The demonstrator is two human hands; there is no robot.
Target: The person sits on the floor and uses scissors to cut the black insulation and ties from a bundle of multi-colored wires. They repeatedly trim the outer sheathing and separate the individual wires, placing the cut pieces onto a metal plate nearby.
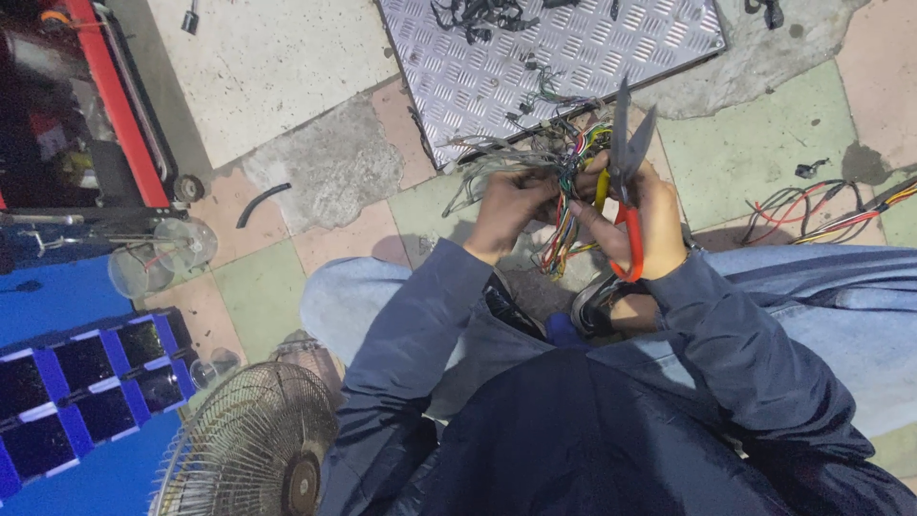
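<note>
Blue compartmented case (91, 382) at lower left of floor; red-framed cart (105, 105) at upper left; wire fan guard (253, 449) at bottom edge. Tiled floor (764, 143) in pale green and pink, patched with bare cement; ribbed metal plate (535, 57) at top centre, strewn with dark scraps. Loose cables (821, 210) at right edge. Multicoloured wire bundle (564, 182) above the knees, just off the plate's near edge, pinched by left hand (511, 205). Right hand (645, 225) closed around red-handled scissors (626, 172), blades parted, tips upward.
</note>
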